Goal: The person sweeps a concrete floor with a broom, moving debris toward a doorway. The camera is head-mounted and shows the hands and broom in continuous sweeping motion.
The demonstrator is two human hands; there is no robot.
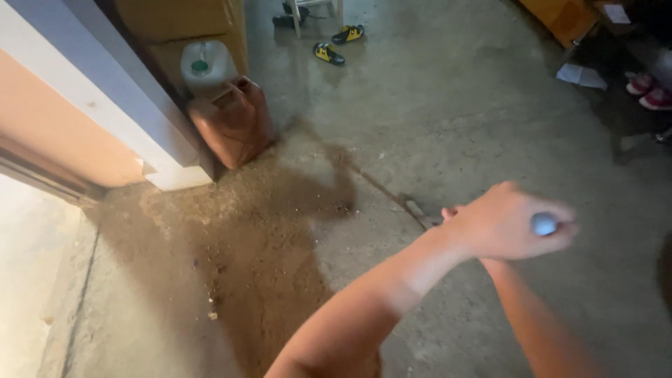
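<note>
The grey concrete floor (448,119) fills most of the view, with one broad patch of brown dirt and dust (245,238) spread from the wall corner toward the bottom edge. At the left, one pale plastered wall (63,119) ends in a white corner post (150,143), and a bright doorway strip opens at the far left edge.

Against that corner stand two plastic jerrycans: one reddish-brown rectangular can (232,122) in front, and one white can with a green cap (205,66) behind it, both touching or nearly touching brown cardboard boxes (182,21). No readable label shows on either can.

Further off lies one pair of yellow-and-black sandals (338,43) beside the white legs of a chair (316,14). At the upper right, one pair of pink shoes (649,91) sits near a white sheet of paper (581,75) and an orange wooden piece of furniture (560,17).

The middle of the floor is open, with wide room between the jerrycans and the right-hand clutter.

Both forearms cross low in the view. The left hand (507,224) is clenched around a long handle with a rounded grey end (544,224). The right hand (451,213) is mostly hidden behind it, so whether its fingers grip cannot be told. A dark strip (418,213) lies on the floor just beyond the hands.
</note>
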